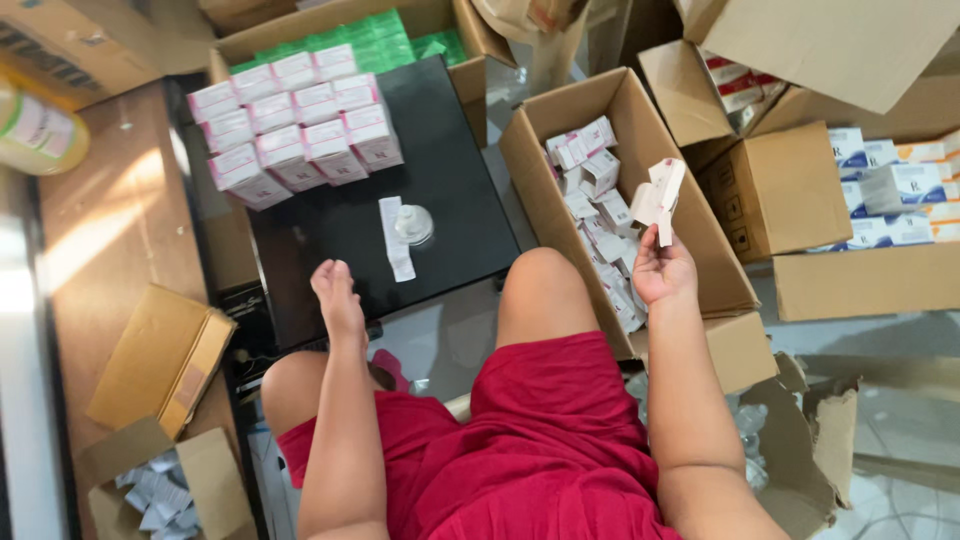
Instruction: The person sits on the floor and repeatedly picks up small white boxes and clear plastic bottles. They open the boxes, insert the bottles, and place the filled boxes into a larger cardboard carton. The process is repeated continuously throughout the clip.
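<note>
The small white carton (658, 195) sits pinched in the right hand (660, 268), held up above the right knee and in front of the open cardboard box (640, 130) that is full of the same folded white cartons (600, 215) — it looks part-opened, flaps splayed, and raised like that it is easy for the person to see and work its ends. The fingers close around its lower edge only, which leaves the rest of it free

The left hand (338, 295) reaches forward over the near edge of the black board (450, 190) laid across in front of the knees; it is loosely curled and holds nothing that I can make out. Just beyond it on the board lie a folded white paper strip (396, 238) and a small clear round jar (413, 224), side by side and within easy reach of either hand, as though set out for one carton at a time

Farther back on the board the pink-and-white boxes (295, 125) stand packed in tidy rows — grouped at the far corner, out of the working space. Behind them an open box shows green packs (380, 45). To the right, more cardboard boxes hold blue-and-white packs (890, 185), and at lower left a small box holds loose paper leaflets (160, 495)
</note>
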